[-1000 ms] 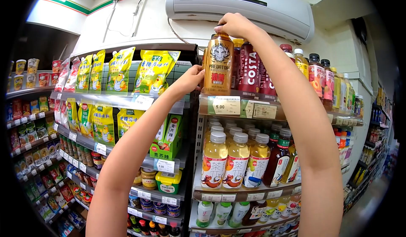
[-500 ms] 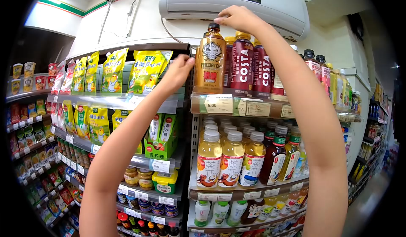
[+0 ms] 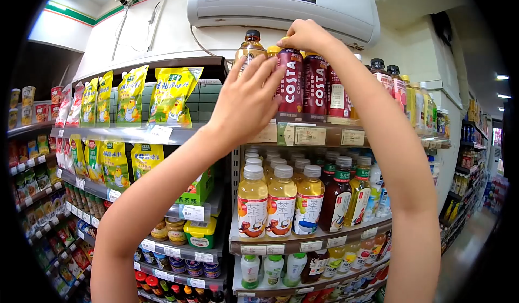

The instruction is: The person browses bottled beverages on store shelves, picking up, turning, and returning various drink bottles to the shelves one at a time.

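Observation:
My left hand (image 3: 246, 100) is raised with its fingers spread, in front of a gold bottle (image 3: 252, 46) whose body it mostly hides. Its fingertips come up to the left side of a dark red COSTA bottle (image 3: 290, 84) on the top shelf. From above, my right hand (image 3: 303, 35) pinches the yellow cap of this COSTA bottle. Another COSTA bottle (image 3: 315, 87) stands upright just to the right, under my right wrist.
Yellow seasoning bags (image 3: 174, 97) stand on the shelf at the left. Below the top shelf are rows of tea bottles (image 3: 281, 203). A white air conditioner (image 3: 284, 5) hangs above. More bottles (image 3: 400, 89) stand beyond my right forearm.
My right hand has left the gold bottle's cap and taken the COSTA bottle's cap. My left hand has moved right, across the gold bottle, with its fingers opened. The view has shifted right.

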A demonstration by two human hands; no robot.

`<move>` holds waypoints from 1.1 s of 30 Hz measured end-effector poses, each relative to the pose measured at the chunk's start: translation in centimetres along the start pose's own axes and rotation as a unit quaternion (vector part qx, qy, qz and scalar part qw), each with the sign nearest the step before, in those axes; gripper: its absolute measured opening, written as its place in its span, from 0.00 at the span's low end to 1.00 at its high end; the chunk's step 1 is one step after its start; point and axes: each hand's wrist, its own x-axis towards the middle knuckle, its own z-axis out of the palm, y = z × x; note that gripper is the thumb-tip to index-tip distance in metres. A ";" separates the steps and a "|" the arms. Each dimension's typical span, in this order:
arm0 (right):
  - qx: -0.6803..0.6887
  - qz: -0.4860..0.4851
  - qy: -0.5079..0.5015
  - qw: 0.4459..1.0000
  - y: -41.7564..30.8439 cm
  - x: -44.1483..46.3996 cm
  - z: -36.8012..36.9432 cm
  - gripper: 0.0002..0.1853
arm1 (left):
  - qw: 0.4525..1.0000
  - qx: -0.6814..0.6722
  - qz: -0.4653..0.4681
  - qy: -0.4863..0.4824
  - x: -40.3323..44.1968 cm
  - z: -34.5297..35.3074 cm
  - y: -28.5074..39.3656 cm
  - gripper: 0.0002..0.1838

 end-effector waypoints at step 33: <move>0.284 -0.165 0.393 0.859 -5.1 -16.6 0.0 0.28 | 0.958 -0.146 -0.217 0.115 0.2 0.4 4.4 0.33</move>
